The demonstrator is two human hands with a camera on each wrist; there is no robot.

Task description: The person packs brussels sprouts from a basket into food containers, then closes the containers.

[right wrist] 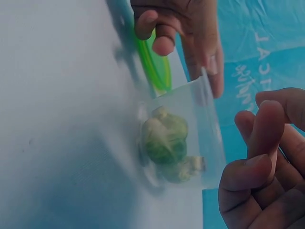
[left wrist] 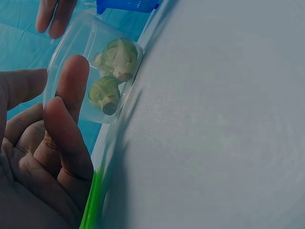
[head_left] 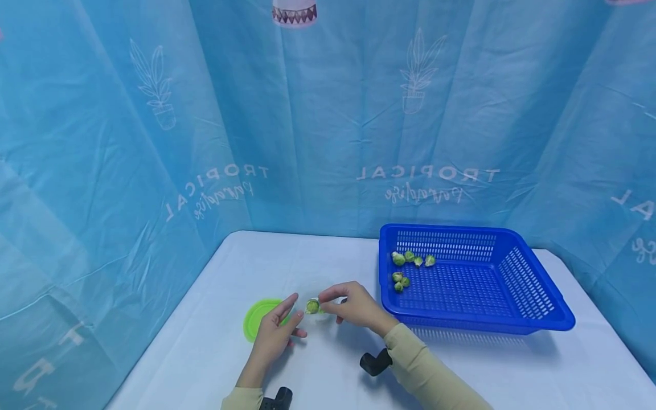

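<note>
A clear plastic tub stands on the table between both hands, with Brussels sprouts lying in its bottom. My left hand is at the tub's left side; its fingers are loosely bent, fingertips right at the rim in the left wrist view. On the other side my right hand hovers by the rim, thumb and forefinger close together and nothing visible between them. A bright green round lid lies flat, partly hidden behind the left hand.
To the right stands a large blue plastic basket, with several Brussels sprouts gathered at its left end. The white table is bordered by blue curtains at the back and sides.
</note>
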